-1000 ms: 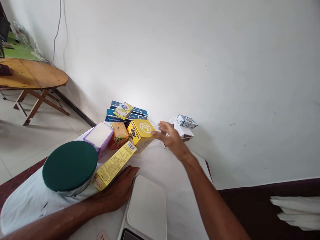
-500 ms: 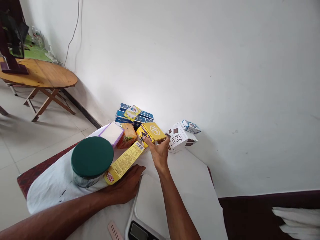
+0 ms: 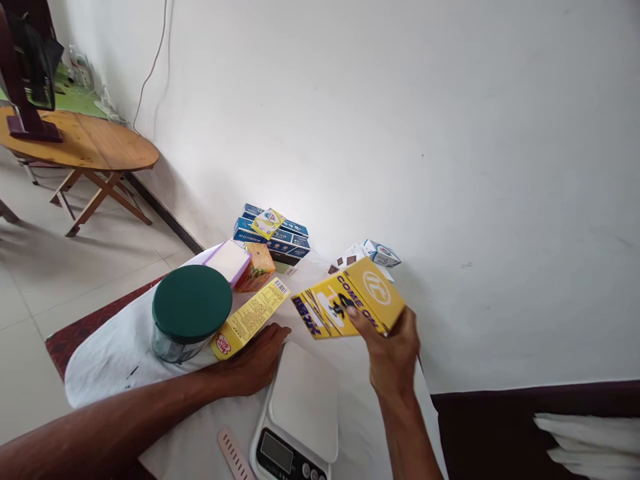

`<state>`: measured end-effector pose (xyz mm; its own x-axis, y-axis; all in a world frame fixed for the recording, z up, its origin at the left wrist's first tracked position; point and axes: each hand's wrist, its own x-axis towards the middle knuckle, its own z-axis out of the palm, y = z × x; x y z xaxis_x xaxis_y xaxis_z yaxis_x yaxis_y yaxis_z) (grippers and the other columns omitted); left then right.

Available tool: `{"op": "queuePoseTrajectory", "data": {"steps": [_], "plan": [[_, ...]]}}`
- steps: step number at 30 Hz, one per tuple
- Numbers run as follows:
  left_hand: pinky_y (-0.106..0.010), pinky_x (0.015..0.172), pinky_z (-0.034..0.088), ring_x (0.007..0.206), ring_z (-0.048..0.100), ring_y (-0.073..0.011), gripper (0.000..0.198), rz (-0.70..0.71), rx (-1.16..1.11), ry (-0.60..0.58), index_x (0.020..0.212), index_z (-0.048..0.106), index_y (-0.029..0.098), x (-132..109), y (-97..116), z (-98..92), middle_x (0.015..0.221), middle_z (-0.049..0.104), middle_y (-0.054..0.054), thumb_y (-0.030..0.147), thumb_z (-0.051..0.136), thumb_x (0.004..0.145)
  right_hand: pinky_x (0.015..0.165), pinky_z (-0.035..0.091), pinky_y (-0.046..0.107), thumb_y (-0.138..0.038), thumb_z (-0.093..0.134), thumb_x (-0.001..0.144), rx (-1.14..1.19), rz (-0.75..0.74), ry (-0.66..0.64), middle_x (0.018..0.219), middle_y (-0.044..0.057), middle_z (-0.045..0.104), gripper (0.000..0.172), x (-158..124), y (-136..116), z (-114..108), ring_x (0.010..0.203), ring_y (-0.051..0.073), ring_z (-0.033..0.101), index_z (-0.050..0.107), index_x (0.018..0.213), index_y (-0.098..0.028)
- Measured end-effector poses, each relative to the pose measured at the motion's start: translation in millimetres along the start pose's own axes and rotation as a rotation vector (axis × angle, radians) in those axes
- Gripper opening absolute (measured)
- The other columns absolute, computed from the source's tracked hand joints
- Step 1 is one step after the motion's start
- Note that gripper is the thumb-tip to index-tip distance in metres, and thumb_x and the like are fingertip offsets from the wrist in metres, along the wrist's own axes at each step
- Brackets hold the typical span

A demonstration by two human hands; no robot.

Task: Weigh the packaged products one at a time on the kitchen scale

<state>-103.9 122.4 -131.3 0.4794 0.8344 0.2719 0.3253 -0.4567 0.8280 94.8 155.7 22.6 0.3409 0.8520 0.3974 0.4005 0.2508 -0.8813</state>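
Note:
A yellow carton printed "COME ON" (image 3: 327,307) is raised off the table and tilted, gripped near its right end by my right hand (image 3: 395,347), thumb on its front side. My left hand (image 3: 255,365) lies low on the white cloth, between a long narrow yellow box (image 3: 253,320) and a white digital scale (image 3: 306,400). Its fingers look stretched out with nothing visible in them; whether it touches the narrow box is unclear. Left of that box stands a clear jar with a dark green lid (image 3: 193,302). The held carton partly covers a white box (image 3: 345,259).
A small blue-and-white box (image 3: 381,253) rests on the white box. Towards the wall are blue boxes (image 3: 273,235) with a small yellow box (image 3: 269,223) on top, an orange pack (image 3: 257,267) and a purple-edged white item (image 3: 227,261). A pink strap (image 3: 234,455) lies beside the scale.
My right hand has lifted the yellow carton from beside the orange pack and carried it right, in front of the white box. My left hand has stayed in place. The scale is more exposed.

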Motion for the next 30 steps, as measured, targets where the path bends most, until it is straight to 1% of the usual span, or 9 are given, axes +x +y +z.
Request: {"op": "queuePoseTrajectory", "data": {"steps": [3, 5, 10, 14, 17, 19, 23, 25, 30], "plan": [[-0.044, 0.116, 0.040, 0.131, 0.048, -0.0243, 0.054, 0.017, -0.009, -0.005, 0.151, 0.031, 0.026, 0.4, 2.9, -2.0, 0.140, 0.049, -0.011, 0.013, 0.038, 0.099, 0.072, 0.060, 0.033, -0.044, 0.091, 0.060, -0.072, 0.026, -0.043, 0.109, 0.007, 0.071, 0.066, -27.8, -24.4, -29.9, 0.096, 0.026, 0.069, 0.060, 0.114, -0.022], [-0.042, 0.111, 0.043, 0.122, 0.053, -0.0238, 0.048, 0.001, -0.020, -0.010, 0.146, 0.037, 0.027, 1.7, 7.3, -5.0, 0.132, 0.053, -0.010, 0.015, 0.039, 0.100, 0.069, 0.060, 0.030, -0.047, 0.090, 0.060, -0.115, 0.074, -0.087, 0.104, 0.006, 0.070, 0.067, -47.9, -37.0, -41.0, 0.092, 0.025, 0.069, 0.061, 0.115, -0.022], [-0.042, 0.110, 0.044, 0.121, 0.053, -0.0241, 0.046, -0.038, -0.011, -0.003, 0.146, 0.039, 0.026, 5.0, 13.7, -7.5, 0.129, 0.055, -0.010, 0.018, 0.039, 0.101, 0.062, 0.058, 0.026, -0.052, 0.089, 0.060, -0.131, 0.195, -0.150, 0.097, 0.005, 0.071, 0.069, -87.1, -47.9, -44.8, 0.080, 0.022, 0.069, 0.058, 0.115, -0.024], [-0.042, 0.110, 0.044, 0.122, 0.053, -0.0234, 0.047, -0.036, -0.006, 0.002, 0.149, 0.036, 0.025, 6.1, 10.6, -4.1, 0.130, 0.054, -0.011, 0.018, 0.036, 0.102, 0.065, 0.059, 0.025, -0.056, 0.086, 0.065, -0.112, 0.241, -0.146, 0.099, 0.005, 0.071, 0.069, -97.3, -45.3, -43.0, 0.081, 0.021, 0.070, 0.055, 0.117, -0.024], [-0.041, 0.110, 0.044, 0.122, 0.053, -0.0226, 0.046, -0.035, -0.015, -0.003, 0.149, 0.037, 0.025, 6.3, 8.6, -2.9, 0.131, 0.053, -0.011, 0.018, 0.035, 0.103, 0.067, 0.060, 0.025, -0.057, 0.084, 0.068, -0.086, 0.242, -0.176, 0.105, 0.008, 0.070, 0.072, -96.5, -41.2, -46.5, 0.088, 0.023, 0.071, 0.053, 0.123, -0.024], [-0.041, 0.110, 0.044, 0.123, 0.053, -0.0219, 0.046, -0.038, -0.019, -0.008, 0.148, 0.036, 0.026, 6.4, 9.5, -3.5, 0.132, 0.053, -0.010, 0.017, 0.035, 0.104, 0.069, 0.061, 0.027, -0.055, 0.085, 0.068, -0.061, 0.256, -0.216, 0.113, 0.009, 0.070, 0.080, -96.4, -35.1, -50.6, 0.093, 0.025, 0.071, 0.049, 0.132, -0.025], [-0.040, 0.110, 0.045, 0.121, 0.053, -0.0210, 0.042, -0.055, -0.024, -0.023, 0.146, 0.037, 0.026, 7.7, 17.2, -7.8, 0.129, 0.053, -0.009, 0.018, 0.034, 0.105, 0.082, 0.063, 0.037, -0.048, 0.088, 0.066, -0.046, 0.279, -0.290, 0.119, 0.009, 0.071, 0.092, -103.3, -13.4, -58.3, 0.099, 0.027, 0.073, 0.043, 0.144, -0.027], [-0.040, 0.110, 0.044, 0.121, 0.053, -0.0214, 0.039, -0.064, -0.025, -0.020, 0.143, 0.040, 0.024, 8.8, 21.4, -9.9, 0.128, 0.054, -0.010, 0.019, 0.034, 0.105, 0.086, 0.064, 0.041, -0.045, 0.088, 0.067, -0.048, 0.269, -0.324, 0.119, 0.010, 0.073, 0.087, -108.6, -0.4, -60.1, 0.100, 0.029, 0.074, 0.048, 0.142, -0.026], [-0.042, 0.112, 0.045, 0.122, 0.054, -0.0220, 0.040, -0.056, -0.027, -0.019, 0.144, 0.040, 0.023, 11.4, 24.0, -11.1, 0.129, 0.055, -0.011, 0.018, 0.034, 0.105, 0.078, 0.067, 0.039, -0.038, 0.086, 0.069, -0.100, 0.217, -0.410, 0.107, 0.010, 0.079, 0.055, -113.0, 27.9, -60.2, 0.092, 0.031, 0.077, 0.068, 0.120, -0.025]]}}
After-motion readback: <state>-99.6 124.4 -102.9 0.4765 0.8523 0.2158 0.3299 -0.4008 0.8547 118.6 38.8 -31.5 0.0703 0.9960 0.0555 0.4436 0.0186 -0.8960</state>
